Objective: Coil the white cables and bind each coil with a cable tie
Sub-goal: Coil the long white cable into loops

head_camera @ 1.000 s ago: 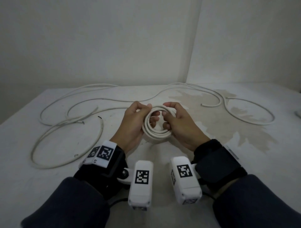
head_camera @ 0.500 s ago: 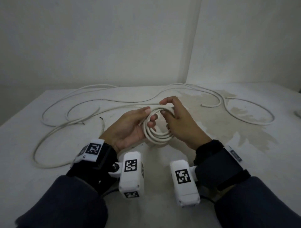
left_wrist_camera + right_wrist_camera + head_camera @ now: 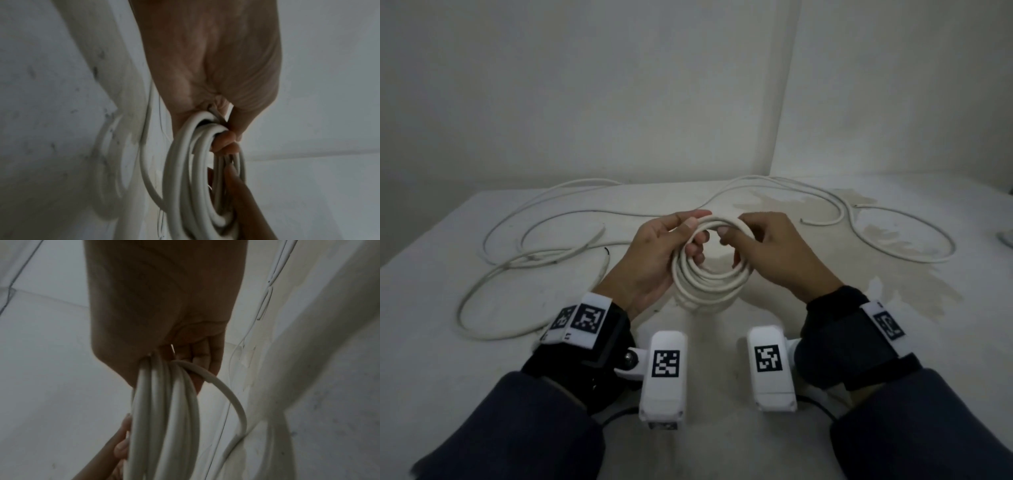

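A coil of white cable (image 3: pixel 710 281) with several turns is held upright just above the table between both hands. My left hand (image 3: pixel 681 240) grips its left side, thumb over the top and fingers through the ring. My right hand (image 3: pixel 736 240) pinches the top right of the coil. In the left wrist view the coil (image 3: pixel 191 186) hangs from my curled fingers (image 3: pixel 224 141). In the right wrist view the turns (image 3: pixel 164 410) run out of my closed right hand, with one looser loop (image 3: pixel 230 399) bowing out to the side. No cable tie is visible.
Loose white cables lie on the white table: long loops at the left (image 3: pixel 493 274) and a long wavy one at the back right (image 3: pixel 893 233). A brownish stain (image 3: pixel 914 274) marks the table at the right. Walls meet in a corner behind.
The coil has been lifted and tipped more upright. The loose tail that ran left from it has been wound in. My left thumb now lies over the top of the coil.
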